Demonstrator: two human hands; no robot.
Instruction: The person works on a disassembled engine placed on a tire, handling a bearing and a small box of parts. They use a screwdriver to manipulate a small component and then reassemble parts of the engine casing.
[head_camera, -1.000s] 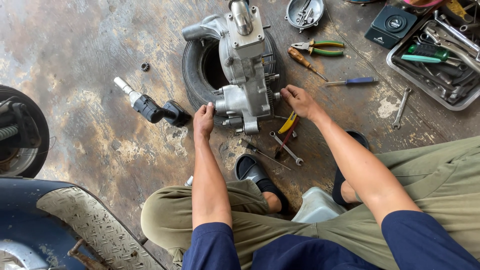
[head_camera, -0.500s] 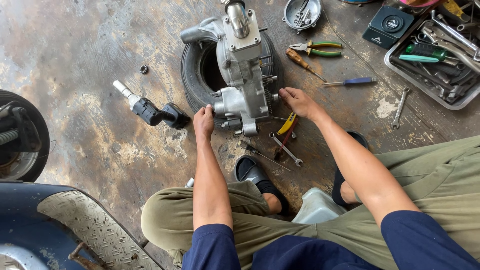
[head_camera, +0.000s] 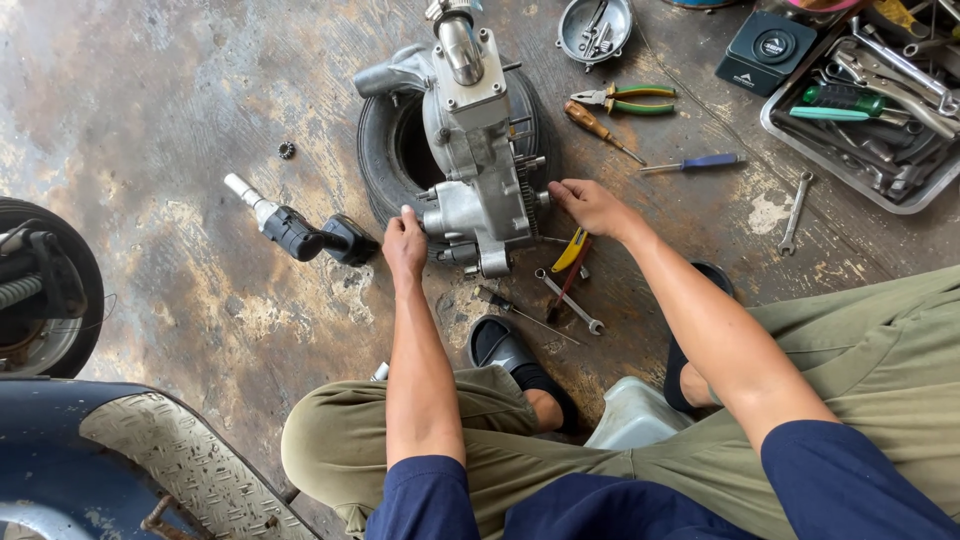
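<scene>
Person seated low on a pale plastic stool (head_camera: 632, 418), feet in black sandals (head_camera: 505, 350) on the stained concrete floor (head_camera: 160, 120). Just beyond the feet lie a socket extension bar (head_camera: 570, 302) and a yellow-handled tool (head_camera: 570, 250).

Left hand (head_camera: 404, 243): fingers curled against the near-left edge of the engine casing (head_camera: 478, 150), grip closed on the casing. Right hand (head_camera: 588, 204): fingertips pressed to the casing's right side; grip loose, not clenched.

The casing, bare aluminium, sits on a small black tyre (head_camera: 385, 150) at the centre of the floor.

Left of it lies a black impact wrench (head_camera: 300, 232). Farther right: green-handled pliers (head_camera: 625, 98), a blue screwdriver (head_camera: 695, 163), a tool tray (head_camera: 880, 110).
</scene>
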